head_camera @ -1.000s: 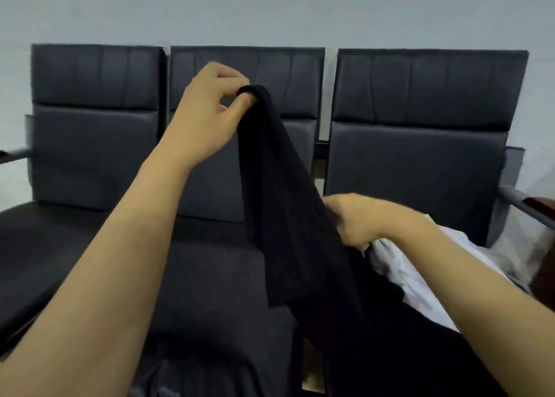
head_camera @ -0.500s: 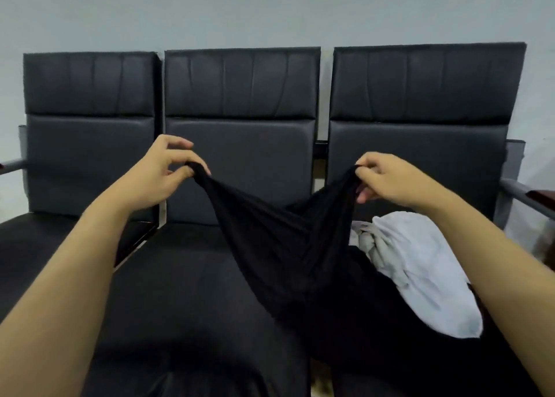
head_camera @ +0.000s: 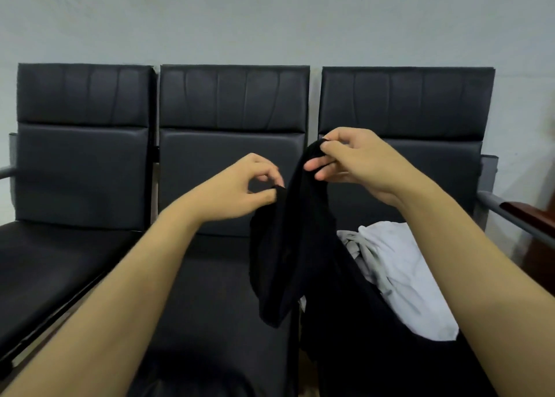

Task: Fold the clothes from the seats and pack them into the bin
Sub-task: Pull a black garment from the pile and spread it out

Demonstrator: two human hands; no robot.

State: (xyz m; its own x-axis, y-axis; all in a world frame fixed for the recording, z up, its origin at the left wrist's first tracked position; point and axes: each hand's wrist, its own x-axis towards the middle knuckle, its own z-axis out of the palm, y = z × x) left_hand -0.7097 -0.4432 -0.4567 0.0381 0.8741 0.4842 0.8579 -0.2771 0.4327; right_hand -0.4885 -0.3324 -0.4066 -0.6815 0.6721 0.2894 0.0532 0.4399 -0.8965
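Now both raised hands, left hand (head_camera: 240, 189) and right hand (head_camera: 354, 162), pinch the black garment (head_camera: 288, 246).

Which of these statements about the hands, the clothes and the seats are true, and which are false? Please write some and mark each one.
1. Both hands pinch the black garment. True: the left hand and the right hand each hold an edge.
2. The right hand is lower than the left hand. False: it is higher.
3. A light grey garment lies on the right seat. True.
4. The light grey garment is neatly folded. False: it lies crumpled.
5. Clothes lie on the left seat. False: none show there.
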